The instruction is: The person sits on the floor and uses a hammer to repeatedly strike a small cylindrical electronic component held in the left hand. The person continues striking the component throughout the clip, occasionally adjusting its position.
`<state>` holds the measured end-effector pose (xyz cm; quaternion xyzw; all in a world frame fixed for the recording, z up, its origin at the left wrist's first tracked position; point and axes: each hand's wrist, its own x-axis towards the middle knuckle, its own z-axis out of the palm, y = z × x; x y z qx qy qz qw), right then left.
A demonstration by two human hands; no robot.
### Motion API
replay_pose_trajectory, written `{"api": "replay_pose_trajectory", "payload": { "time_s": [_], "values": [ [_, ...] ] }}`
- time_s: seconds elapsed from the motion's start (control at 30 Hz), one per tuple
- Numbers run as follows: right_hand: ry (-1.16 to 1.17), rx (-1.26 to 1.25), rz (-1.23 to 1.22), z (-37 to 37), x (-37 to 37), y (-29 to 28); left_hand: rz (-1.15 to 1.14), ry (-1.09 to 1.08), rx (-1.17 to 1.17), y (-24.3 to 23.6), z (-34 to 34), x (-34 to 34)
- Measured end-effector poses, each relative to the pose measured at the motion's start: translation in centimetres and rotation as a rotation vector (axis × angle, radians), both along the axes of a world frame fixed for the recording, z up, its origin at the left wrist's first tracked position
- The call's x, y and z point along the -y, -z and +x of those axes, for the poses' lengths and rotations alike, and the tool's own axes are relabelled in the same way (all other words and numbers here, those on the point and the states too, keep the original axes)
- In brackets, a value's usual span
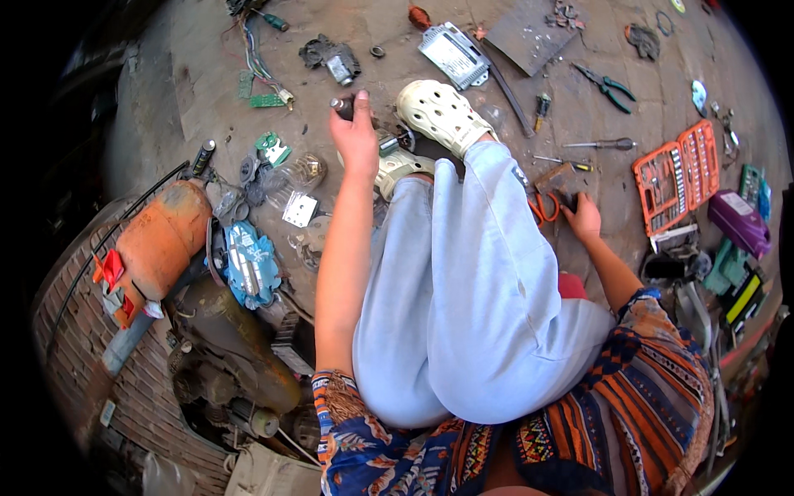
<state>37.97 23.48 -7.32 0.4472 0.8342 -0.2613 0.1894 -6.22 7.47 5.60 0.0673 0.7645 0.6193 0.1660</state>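
Out in front of my shoes, my left hand (356, 136) is closed round a dark cylindrical piece (341, 106), whose rounded metal end sticks out past the thumb. Beyond it on the ground lies a dark, torn-looking lump with a silvery metal part (339, 68). Beside my right knee, my right hand (584, 218) is low to the ground, its fingers curled at a small dark object that they partly hide. Touching distance from those fingers are orange-handled scissors (543, 208) and a brownish flat piece (556, 178). My cream clogs (442, 116) stand between the two hands.
Right: an orange socket set case (678, 178), purple bottle (738, 221), screwdriver (608, 144) and pliers (608, 87). Ahead: a white-labelled metal box (453, 54) and metal plate (529, 37). Left: circuit boards (271, 149), a blue bag (251, 263) and an orange cylinder (165, 236).
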Motion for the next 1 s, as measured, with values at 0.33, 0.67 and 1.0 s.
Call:
{"api": "replay_pose_trajectory", "payload": {
  "time_s": [0.33,0.67,1.0],
  "values": [
    [0.010,-0.158,0.017,-0.5,0.3,-1.5,-0.040,-0.018,-0.089,1.2,0.7,0.1],
    [0.591,-0.411,-0.398,-8.1,-4.7,-2.0,-0.066,0.036,-0.071,0.4,0.5,-0.1],
    [0.571,-0.310,-0.290,-7.8,-5.7,0.0,-0.204,0.169,-0.022,0.3,-0.3,1.2]
  ]
}}
